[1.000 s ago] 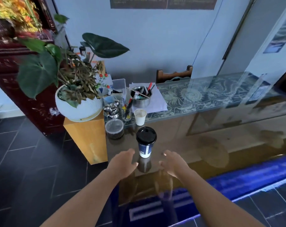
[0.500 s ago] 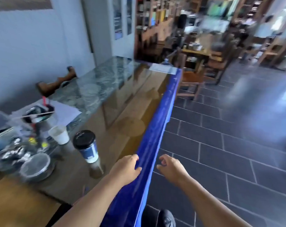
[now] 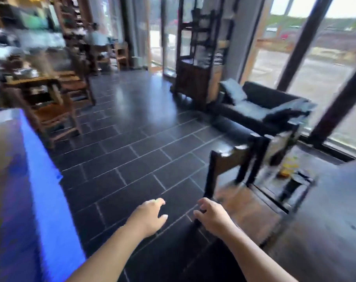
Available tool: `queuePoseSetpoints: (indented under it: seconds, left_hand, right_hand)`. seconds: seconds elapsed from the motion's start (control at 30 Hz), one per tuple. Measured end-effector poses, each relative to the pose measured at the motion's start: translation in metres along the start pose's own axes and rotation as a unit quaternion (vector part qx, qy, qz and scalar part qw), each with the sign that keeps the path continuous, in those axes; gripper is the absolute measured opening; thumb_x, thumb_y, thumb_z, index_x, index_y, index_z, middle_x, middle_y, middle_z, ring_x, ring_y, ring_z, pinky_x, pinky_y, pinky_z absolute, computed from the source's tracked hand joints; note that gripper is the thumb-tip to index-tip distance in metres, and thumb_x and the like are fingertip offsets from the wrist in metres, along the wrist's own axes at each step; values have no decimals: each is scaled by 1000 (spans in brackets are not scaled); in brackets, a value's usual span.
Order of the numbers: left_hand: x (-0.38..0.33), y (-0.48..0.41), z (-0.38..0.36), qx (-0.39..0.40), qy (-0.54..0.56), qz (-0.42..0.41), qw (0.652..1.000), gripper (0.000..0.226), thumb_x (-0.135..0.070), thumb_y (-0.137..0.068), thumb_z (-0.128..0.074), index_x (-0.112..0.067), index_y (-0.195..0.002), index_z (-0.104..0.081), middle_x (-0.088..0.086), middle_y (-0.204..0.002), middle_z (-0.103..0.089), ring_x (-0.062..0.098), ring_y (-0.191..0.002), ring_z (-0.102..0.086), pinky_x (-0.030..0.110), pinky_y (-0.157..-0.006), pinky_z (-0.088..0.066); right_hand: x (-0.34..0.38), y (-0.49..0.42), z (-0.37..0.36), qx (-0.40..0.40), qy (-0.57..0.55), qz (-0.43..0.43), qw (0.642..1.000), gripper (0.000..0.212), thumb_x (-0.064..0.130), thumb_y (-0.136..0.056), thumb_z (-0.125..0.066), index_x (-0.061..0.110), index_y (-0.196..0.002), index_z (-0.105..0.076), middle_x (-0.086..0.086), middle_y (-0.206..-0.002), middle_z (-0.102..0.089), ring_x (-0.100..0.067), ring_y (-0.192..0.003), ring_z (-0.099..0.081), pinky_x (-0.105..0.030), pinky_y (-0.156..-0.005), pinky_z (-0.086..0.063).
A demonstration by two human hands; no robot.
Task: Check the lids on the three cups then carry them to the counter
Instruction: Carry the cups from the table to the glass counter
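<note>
My left hand (image 3: 149, 216) and my right hand (image 3: 212, 215) hang side by side over the dark tiled floor, both empty with fingers loosely curled and apart. No cup is in view now. The counter (image 3: 8, 180) with its blue-lit edge runs along the left side, beside my left arm. The picture is blurred by motion.
A dark wooden chair (image 3: 232, 159) stands just ahead of my right hand, with a dark table (image 3: 325, 210) to its right. A black sofa (image 3: 260, 106) and a tall shelf (image 3: 199, 58) stand by the windows. Wooden chairs and tables (image 3: 48, 98) fill the far left. Dark tiled floor (image 3: 132, 159) lies ahead.
The view has swung right, away from the counter and the black-lidded cup standing on it, toward the room. Both hands stayed empty and in front of me.
</note>
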State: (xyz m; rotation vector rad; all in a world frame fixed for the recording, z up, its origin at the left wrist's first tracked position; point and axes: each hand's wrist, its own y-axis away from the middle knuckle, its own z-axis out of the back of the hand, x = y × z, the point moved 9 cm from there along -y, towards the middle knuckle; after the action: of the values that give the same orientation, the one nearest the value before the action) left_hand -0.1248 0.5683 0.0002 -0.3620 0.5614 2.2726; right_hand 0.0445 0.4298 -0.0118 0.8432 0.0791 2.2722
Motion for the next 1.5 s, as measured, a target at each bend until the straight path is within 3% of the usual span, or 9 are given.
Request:
queuePoseSetpoints:
  seconds: [0.13, 0.27, 0.6, 0.83, 0.93, 1.17, 1.23, 1.33, 1.5]
  left_hand:
    - [-134, -5, -71, 56, -33, -92, 994, 49, -41, -95, -59, -23, -140, -53, 1, -132, -65, 25, -118, -63, 36, -101, -51]
    - [-266, 19, -142, 98, -45, -188, 976, 41, -35, -97, -59, -20, -135, -58, 2, -126, -67, 23, -119, -62, 32, -100, -47]
    - [-495, 116, -296, 177, -99, -362, 910, 44, -42, -96, -61, -23, -135, -57, -1, -130, -65, 22, -116, -65, 34, -101, -49]
    - [-565, 134, -358, 216, -112, -406, 881, 41, -41, -97, -61, -23, -134, -57, -3, -126, -65, 19, -111, -65, 33, -99, -50]
    - [-584, 115, -379, 224, -91, -401, 884, 41, -39, -96, -66, -22, -132, -58, -3, -127, -67, 19, -111, -66, 31, -96, -50]
    - [-609, 45, -460, 272, -39, -385, 881, 52, -34, -94, -73, -20, -140, -53, -2, -132, -63, 15, -105, -66, 27, -96, -52]
    - [-622, 27, -487, 280, -13, -383, 880, 61, -34, -91, -77, -22, -144, -50, -3, -135, -62, 14, -105, -67, 28, -96, -53]
    - [-640, 5, -521, 288, 17, -387, 876, 77, -34, -85, -83, -27, -150, -43, -8, -136, -59, 12, -108, -65, 31, -97, -55]
    - [-669, -17, -559, 327, 91, -404, 849, 78, -24, -80, -87, -43, -142, -44, -17, -129, -64, 6, -109, -66, 24, -90, -52]
  right_hand:
    - [-124, 70, 58, -55, -33, -76, 995, 39, 38, -92, -66, 17, -126, -63, -4, -117, -73, -24, -115, -66, -31, -94, -48]
    - [-248, 157, 102, -93, -64, -159, 981, 40, 39, -92, -64, 18, -126, -64, -3, -120, -71, -23, -116, -65, -31, -96, -49]
    - [-453, 374, 147, -206, -191, -324, 904, 39, 35, -95, -65, 19, -130, -63, -1, -122, -71, -15, -109, -64, -25, -89, -45]
    - [-520, 442, 147, -240, -211, -382, 867, 35, 32, -96, -65, 18, -128, -63, -1, -119, -70, -13, -101, -60, -22, -82, -40]
    - [-544, 439, 152, -245, -214, -386, 863, 33, 30, -95, -66, 20, -126, -64, 0, -118, -69, -14, -100, -64, -13, -73, -42]
    - [-631, 395, 157, -288, -241, -391, 840, 42, 29, -92, -74, 22, -131, -60, 3, -116, -69, -8, -98, -65, -1, -74, -40]
    - [-656, 380, 160, -311, -264, -380, 830, 44, 26, -90, -76, 23, -131, -60, 4, -116, -69, -7, -99, -66, -4, -81, -43]
    - [-690, 362, 157, -349, -299, -359, 812, 44, 21, -88, -80, 27, -128, -61, 7, -113, -70, -8, -105, -69, -28, -96, -55]
    - [-722, 332, 151, -342, -326, -315, 823, 63, 30, -84, -83, 37, -138, -51, 10, -130, -60, -5, -121, -60, -22, -88, -56]
